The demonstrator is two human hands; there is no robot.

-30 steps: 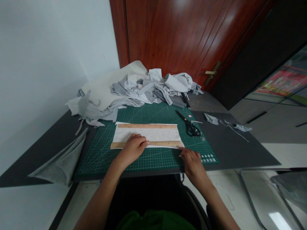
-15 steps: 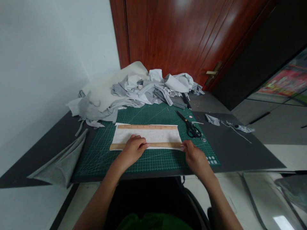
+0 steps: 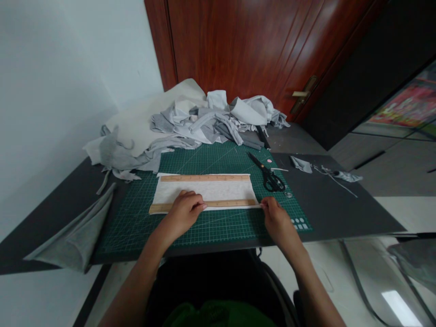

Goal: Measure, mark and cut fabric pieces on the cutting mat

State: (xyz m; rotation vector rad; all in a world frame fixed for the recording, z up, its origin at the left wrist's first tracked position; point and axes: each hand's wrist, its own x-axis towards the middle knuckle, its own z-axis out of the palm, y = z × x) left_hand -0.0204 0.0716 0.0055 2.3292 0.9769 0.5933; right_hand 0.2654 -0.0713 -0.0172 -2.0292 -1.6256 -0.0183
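Observation:
A white fabric piece (image 3: 204,193) lies on the green cutting mat (image 3: 218,229). One wooden ruler (image 3: 204,178) rests along its far edge, and a second wooden ruler (image 3: 231,203) runs along the near edge. My left hand (image 3: 186,211) is closed over the near ruler left of its middle, thumb toward the right; its curled fingers partly hide the ruler. At the fabric's near right corner, my right hand (image 3: 276,219) pinches the cloth edge just past the ruler's end. Black-handled scissors (image 3: 267,172) lie right of the fabric, blades toward the back.
Grey and white fabric scraps (image 3: 207,120) are heaped at the back against the door (image 3: 231,45). Folded grey cloth (image 3: 76,231) overhangs the table's left front edge. Small scraps and strings (image 3: 301,164) lie on the dark table (image 3: 361,204) at right.
The camera view has shifted slightly. My right fingertips have moved a little right, from the near ruler's end to the cloth corner beyond it. My left hand stays on the ruler.

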